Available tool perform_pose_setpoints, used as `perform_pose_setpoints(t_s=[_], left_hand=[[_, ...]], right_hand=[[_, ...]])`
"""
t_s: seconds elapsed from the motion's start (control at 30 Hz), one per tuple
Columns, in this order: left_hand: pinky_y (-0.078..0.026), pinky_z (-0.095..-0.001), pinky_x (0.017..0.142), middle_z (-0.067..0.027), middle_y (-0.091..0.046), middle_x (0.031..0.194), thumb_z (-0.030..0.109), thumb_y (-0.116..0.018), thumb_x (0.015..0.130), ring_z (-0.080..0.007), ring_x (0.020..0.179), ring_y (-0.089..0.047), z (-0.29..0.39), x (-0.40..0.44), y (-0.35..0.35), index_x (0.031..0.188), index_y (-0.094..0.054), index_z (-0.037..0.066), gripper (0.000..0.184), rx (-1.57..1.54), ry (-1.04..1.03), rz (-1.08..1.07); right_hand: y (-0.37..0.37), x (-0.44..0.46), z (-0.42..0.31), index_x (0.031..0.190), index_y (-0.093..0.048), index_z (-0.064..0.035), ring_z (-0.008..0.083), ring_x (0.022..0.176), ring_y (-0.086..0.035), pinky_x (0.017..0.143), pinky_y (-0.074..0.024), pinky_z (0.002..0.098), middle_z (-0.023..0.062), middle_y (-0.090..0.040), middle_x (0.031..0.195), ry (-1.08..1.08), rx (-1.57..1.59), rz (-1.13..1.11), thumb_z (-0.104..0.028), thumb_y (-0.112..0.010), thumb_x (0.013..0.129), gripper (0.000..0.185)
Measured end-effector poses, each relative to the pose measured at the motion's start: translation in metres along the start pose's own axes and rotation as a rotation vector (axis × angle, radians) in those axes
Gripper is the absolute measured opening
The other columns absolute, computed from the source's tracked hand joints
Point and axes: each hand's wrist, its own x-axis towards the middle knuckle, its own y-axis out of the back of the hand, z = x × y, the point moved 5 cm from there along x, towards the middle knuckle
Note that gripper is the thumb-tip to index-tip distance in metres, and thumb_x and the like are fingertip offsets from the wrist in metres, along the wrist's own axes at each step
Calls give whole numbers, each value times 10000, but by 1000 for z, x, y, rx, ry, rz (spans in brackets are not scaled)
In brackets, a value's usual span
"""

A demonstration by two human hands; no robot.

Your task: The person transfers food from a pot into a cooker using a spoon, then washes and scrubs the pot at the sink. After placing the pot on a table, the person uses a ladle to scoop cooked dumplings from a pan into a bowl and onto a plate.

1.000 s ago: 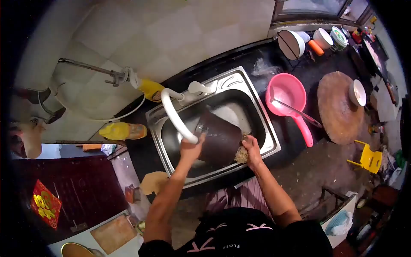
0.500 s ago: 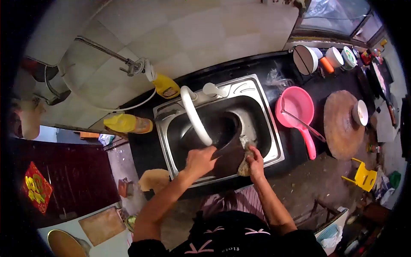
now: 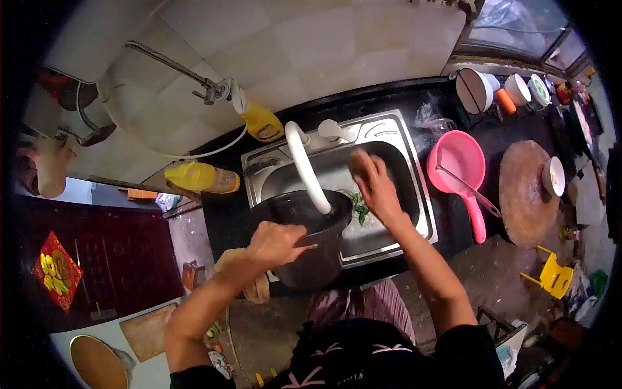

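A dark pot (image 3: 314, 249) stands tilted over the near left part of the steel sink (image 3: 424, 211). My left hand (image 3: 275, 243) is closed on the pot's near left side, its fingers at the rim. The white faucet spout (image 3: 304, 168) reaches down over the pot's mouth. Above the sink basin, my right hand (image 3: 379, 191) holds a brownish scrubbing pad (image 3: 356, 162), blurred and partly covered by the fingers. Green leaf scraps (image 3: 358, 207) lie in the basin beneath that hand. A beige cloth (image 3: 257, 285) hangs at the counter's front edge, left of the pot.
Two yellow bottles (image 3: 262, 123) (image 3: 201, 177) stand left of and behind the sink. To the right are a pink dipper (image 3: 457, 162) with a metal utensil across it, a round wooden board (image 3: 528, 194) and a white bowl (image 3: 553, 176). A yellow stool (image 3: 556, 275) is on the floor.
The pot has shifted left and toward me, baring the basin and the greens. My right hand has moved from the pot's right side up over the sink with the pad.
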Motion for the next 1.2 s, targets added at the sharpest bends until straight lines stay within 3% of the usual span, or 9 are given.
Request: perform_pose_setpoints(t_s=[0.17,0.4,0.53,0.63,0.73,0.83,0.97,1.03,1.2], left_hand=[[-494,-422,539,-123,-645,646,516,-662,806,-328,627,-645,6,15,22,741,-636,82,440,43,-50,-112],[-500,-429,583,-105,-662,714,463,-678,798,-318,686,-660,23,16,29,821,-642,97,369,93,-119,-300],[-499,-428,590,-88,-658,724,423,-702,779,-311,692,-660,30,19,28,818,-624,102,332,88,-144,-287],[-491,-429,586,-73,-641,699,415,-714,770,-302,676,-653,38,19,32,797,-608,104,329,61,-174,-238],[-481,-422,576,-59,-621,674,416,-726,760,-293,655,-642,45,17,36,773,-596,103,339,16,-158,-160],[-472,-405,562,-53,-608,654,414,-743,750,-286,638,-636,50,13,35,742,-592,100,348,3,-78,-73],[-475,-379,544,-59,-621,655,396,-770,746,-274,618,-640,54,14,29,728,-622,98,333,-48,67,82],[-483,-367,544,-69,-636,668,388,-776,750,-271,614,-644,53,13,23,740,-644,89,326,-127,156,175],[-490,-312,567,-70,-673,694,333,-770,792,-194,587,-639,54,10,7,824,-687,32,314,-416,527,198]], right_hand=[[-15,52,5,1441,-313,-58,363,974,-588,832,-496,417,166,-365,1473,59,-442,-176,-12,-500,846,626],[16,8,25,1334,-369,-57,394,910,-588,773,-501,481,169,-382,1439,91,-157,-139,16,-602,717,663],[30,44,61,1121,-447,-41,394,943,-560,816,-471,469,185,-520,1155,63,-326,-38,-63,-670,687,489],[21,77,91,1315,-437,-136,315,1281,-424,1053,-312,545,98,-473,1357,257,-793,73,-154,-627,796,553],[18,86,110,1383,-415,-155,350,1350,-344,1091,-257,560,86,-382,1460,99,-752,-189,-144,-599,833,580],[36,68,83,1400,-393,-128,391,1326,-360,1071,-324,482,123,-352,1466,166,-324,46,-141,-579,865,567],[6,-37,117,1107,-634,-11,372,969,-624,868,-475,397,201,-657,1032,-353,302,25,-258,-487,979,314],[-27,-108,145,1101,-645,7,139,832,-571,793,-461,276,44,-646,930,-616,614,-144,-347,-512,986,395],[-45,-175,133,1262,-565,1,213,1048,-592,944,-455,342,79,-631,1155,-977,1383,-134,-429,-485,985,517]])
